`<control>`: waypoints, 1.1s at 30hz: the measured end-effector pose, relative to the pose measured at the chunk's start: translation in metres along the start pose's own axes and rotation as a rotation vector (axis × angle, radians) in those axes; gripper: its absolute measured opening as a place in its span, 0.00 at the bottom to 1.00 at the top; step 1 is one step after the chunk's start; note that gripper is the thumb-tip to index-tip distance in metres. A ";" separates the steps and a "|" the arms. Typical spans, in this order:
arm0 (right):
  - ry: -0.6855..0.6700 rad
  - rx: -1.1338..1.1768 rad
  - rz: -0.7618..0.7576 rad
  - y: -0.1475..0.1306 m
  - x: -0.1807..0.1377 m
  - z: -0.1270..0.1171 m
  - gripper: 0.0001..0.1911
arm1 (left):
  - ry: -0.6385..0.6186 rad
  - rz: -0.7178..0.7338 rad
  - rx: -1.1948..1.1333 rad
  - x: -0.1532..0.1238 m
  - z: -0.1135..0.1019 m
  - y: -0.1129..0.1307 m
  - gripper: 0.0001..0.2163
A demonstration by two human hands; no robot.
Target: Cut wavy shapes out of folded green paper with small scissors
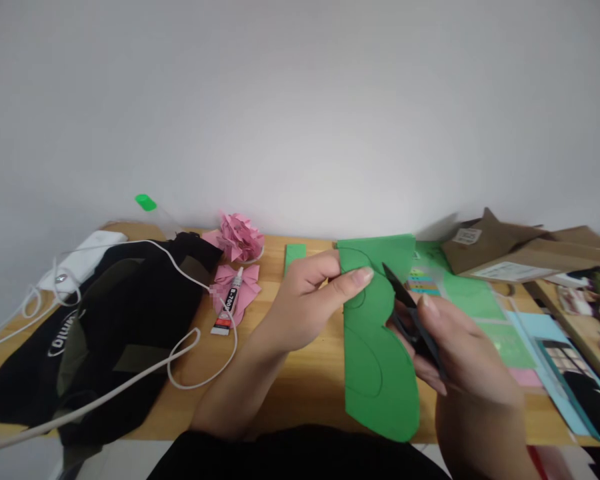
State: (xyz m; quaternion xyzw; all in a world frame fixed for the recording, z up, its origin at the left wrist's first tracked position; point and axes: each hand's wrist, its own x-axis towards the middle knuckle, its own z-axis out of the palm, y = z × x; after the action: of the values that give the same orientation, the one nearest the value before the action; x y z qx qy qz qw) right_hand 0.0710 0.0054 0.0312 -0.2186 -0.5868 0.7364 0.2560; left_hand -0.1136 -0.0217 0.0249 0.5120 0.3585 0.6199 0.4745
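My left hand pinches the upper left edge of a green paper sheet with pencil curves drawn on it, holding it up over the wooden table. My right hand is closed around small black scissors. The blades point up and left into a cut-out notch on the sheet's right edge.
A black bag with a white cable lies at left. Pink paper flowers, a glue tube and a small green paper piece sit behind. Coloured paper sheets, a brown envelope and printed pictures lie at right.
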 end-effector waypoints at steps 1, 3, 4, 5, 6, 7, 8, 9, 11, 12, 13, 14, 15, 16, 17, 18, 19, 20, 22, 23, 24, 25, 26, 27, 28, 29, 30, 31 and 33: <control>0.006 0.001 -0.011 -0.001 0.001 0.001 0.22 | -0.002 -0.013 0.005 0.000 0.001 0.001 0.16; 0.030 -0.009 -0.012 -0.003 0.004 0.003 0.22 | -0.014 -0.046 0.020 -0.001 0.002 0.002 0.16; 0.044 -0.015 -0.005 -0.004 0.005 0.004 0.22 | -0.025 -0.060 0.027 -0.001 0.003 0.003 0.16; 0.060 -0.021 0.007 -0.004 0.005 0.004 0.22 | -0.036 -0.067 0.034 -0.001 0.003 0.003 0.16; 0.072 -0.024 0.017 -0.005 0.006 0.004 0.23 | -0.045 -0.067 0.042 -0.001 0.003 0.002 0.16; 0.076 -0.027 0.022 -0.006 0.006 0.004 0.23 | -0.050 -0.062 0.052 -0.001 0.003 0.002 0.16; 0.075 -0.032 0.024 -0.006 0.007 0.003 0.23 | -0.050 -0.053 0.064 0.000 0.003 0.002 0.16; 0.075 -0.040 0.023 -0.007 0.007 0.003 0.24 | -0.048 -0.044 0.077 0.000 0.002 0.002 0.16; 0.062 -0.080 0.032 -0.008 0.008 0.002 0.25 | -0.042 -0.035 0.102 0.001 0.002 0.002 0.16; 0.053 -0.106 0.040 -0.009 0.009 0.001 0.26 | -0.042 -0.036 0.112 0.001 0.001 0.002 0.15; 0.046 -0.134 0.047 -0.010 0.009 0.001 0.27 | -0.041 -0.038 0.120 0.001 0.001 0.002 0.15; 0.041 -0.158 0.052 -0.010 0.010 0.001 0.28 | -0.043 -0.043 0.125 0.001 0.001 0.002 0.15; 0.037 -0.176 0.055 -0.011 0.010 0.000 0.29 | -0.045 -0.050 0.129 0.001 0.001 0.003 0.15; 0.033 -0.187 0.058 -0.011 0.010 0.000 0.29 | -0.052 -0.057 0.132 0.002 0.001 0.003 0.15; 0.033 -0.192 0.063 -0.012 0.011 -0.001 0.29 | -0.060 -0.066 0.134 0.002 0.000 0.004 0.15; 0.029 -0.192 0.067 -0.012 0.011 -0.001 0.28 | -0.067 -0.073 0.136 0.002 0.000 0.004 0.16; 0.020 -0.190 0.071 -0.012 0.011 -0.001 0.28 | -0.076 -0.079 0.139 0.002 0.000 0.004 0.16; 0.011 -0.185 0.074 -0.013 0.011 -0.001 0.28 | -0.083 -0.082 0.143 0.001 -0.001 0.005 0.15; -0.003 -0.171 0.073 -0.014 0.011 -0.001 0.28 | -0.089 -0.085 0.156 0.001 -0.001 0.005 0.15; -0.009 -0.164 0.072 -0.014 0.011 -0.001 0.27 | -0.091 -0.088 0.167 0.001 -0.002 0.005 0.14; -0.010 -0.155 0.072 -0.015 0.011 -0.001 0.27 | -0.091 -0.091 0.179 0.001 -0.002 0.005 0.13; -0.010 -0.147 0.073 -0.015 0.011 0.000 0.27 | -0.090 -0.093 0.188 0.001 -0.003 0.005 0.13; -0.007 -0.141 0.074 -0.016 0.012 0.000 0.27 | -0.088 -0.094 0.194 0.001 -0.003 0.005 0.13; -0.007 -0.136 0.075 -0.016 0.012 0.000 0.28 | -0.086 -0.094 0.196 0.000 -0.003 0.005 0.12; -0.005 -0.131 0.078 -0.016 0.012 0.001 0.27 | -0.084 -0.093 0.195 0.000 -0.003 0.005 0.12; -0.003 -0.124 0.077 -0.016 0.012 0.001 0.27 | -0.082 -0.089 0.191 0.000 -0.003 0.005 0.12; -0.008 -0.119 0.078 -0.016 0.012 0.001 0.27 | -0.081 -0.083 0.187 0.000 -0.003 0.006 0.13; -0.011 -0.114 0.076 -0.016 0.013 0.001 0.27 | -0.081 -0.076 0.183 0.000 -0.002 0.006 0.13; -0.014 -0.107 0.069 -0.016 0.013 0.002 0.27 | -0.078 -0.061 0.180 0.000 -0.001 0.006 0.14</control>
State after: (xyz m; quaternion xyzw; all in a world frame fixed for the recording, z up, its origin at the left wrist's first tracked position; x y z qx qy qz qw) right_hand 0.0617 0.0155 0.0471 -0.2470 -0.6192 0.7139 0.2142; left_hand -0.1163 -0.0232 0.0305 0.5650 0.4094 0.5501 0.4589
